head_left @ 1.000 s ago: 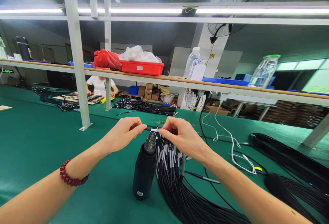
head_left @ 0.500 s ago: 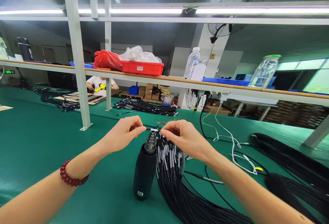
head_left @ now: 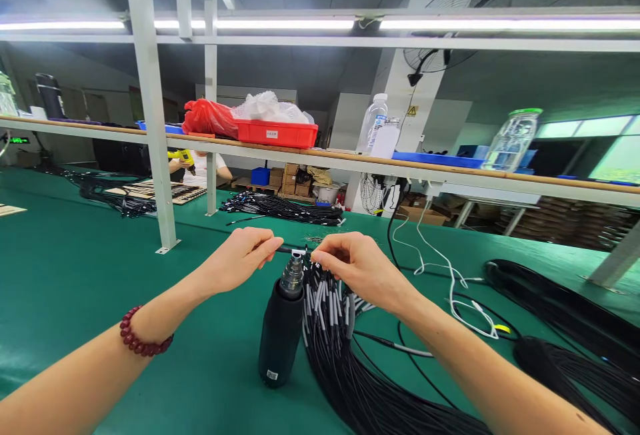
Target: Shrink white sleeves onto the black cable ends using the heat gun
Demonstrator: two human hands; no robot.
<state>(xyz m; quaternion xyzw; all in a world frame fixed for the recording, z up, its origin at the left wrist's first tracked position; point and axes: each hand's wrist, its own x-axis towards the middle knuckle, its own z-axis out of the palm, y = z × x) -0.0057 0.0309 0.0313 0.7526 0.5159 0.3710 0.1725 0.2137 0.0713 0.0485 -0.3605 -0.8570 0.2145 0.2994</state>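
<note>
My left hand [head_left: 247,255] pinches one end of a thin black cable [head_left: 285,249]. On the other side, my right hand [head_left: 353,262] is closed in a pinch on the same cable. Between them a short white sleeve [head_left: 299,252] on the cable lies level across the metal nozzle [head_left: 293,275] of an upright black heat gun [head_left: 281,335]. Whether the sleeve touches the nozzle I cannot tell. Just right of the gun, beneath my right hand, lies a thick bundle of black cables [head_left: 345,362] with grey and white ends.
A shelf [head_left: 340,156] on white posts [head_left: 150,102] spans the green table, carrying a red tray [head_left: 277,134] and bottles. White cords [head_left: 453,275] and coiled black cables [head_left: 565,368] lie to the right. Across the table a person holds a yellow heat gun [head_left: 183,157].
My left hand has shifted very slightly left along the cable, and more black shows beside its fingertips. Across the table, the person's yellow heat gun has been raised and turned.
</note>
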